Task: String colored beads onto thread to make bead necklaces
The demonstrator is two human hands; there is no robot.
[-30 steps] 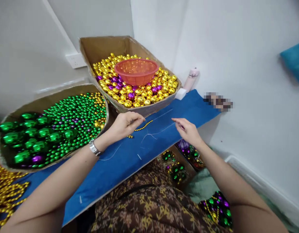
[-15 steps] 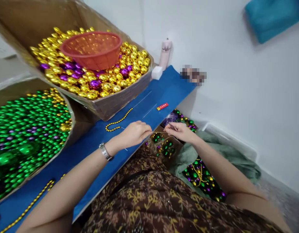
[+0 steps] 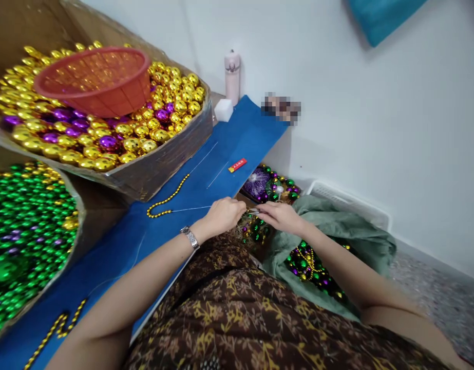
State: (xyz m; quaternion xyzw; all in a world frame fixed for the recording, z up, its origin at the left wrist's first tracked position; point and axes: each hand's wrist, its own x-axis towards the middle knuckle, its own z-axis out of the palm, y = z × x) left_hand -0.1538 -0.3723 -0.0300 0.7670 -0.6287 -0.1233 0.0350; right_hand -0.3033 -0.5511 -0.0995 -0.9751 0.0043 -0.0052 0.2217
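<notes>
While a red basket (image 3: 96, 85) is covering gold baubles (image 3: 131, 145), a gold bead strand (image 3: 159, 214) is lying on the blue cloth (image 3: 242, 133), its thread (image 3: 191, 208) running into your pinching left hand (image 3: 224, 216). Your curled right hand (image 3: 280, 215) is gripping a silvery tool (image 3: 253, 210).

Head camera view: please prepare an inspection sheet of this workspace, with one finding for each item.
Surface: blue tabletop, partly hidden by the left forearm.
Work items: gold bead strand; its thread runs to the left hand.
Clutter: red-and-yellow packet, white block, pink bottle.
Hands: left, fingers closed, apparently on the thread; right hand holds a small metal tool, partly hidden.
Cables: nothing seen.
Surroundings: box of gold and purple balls, red basket on top; green beads; green cloth; white wall.
</notes>
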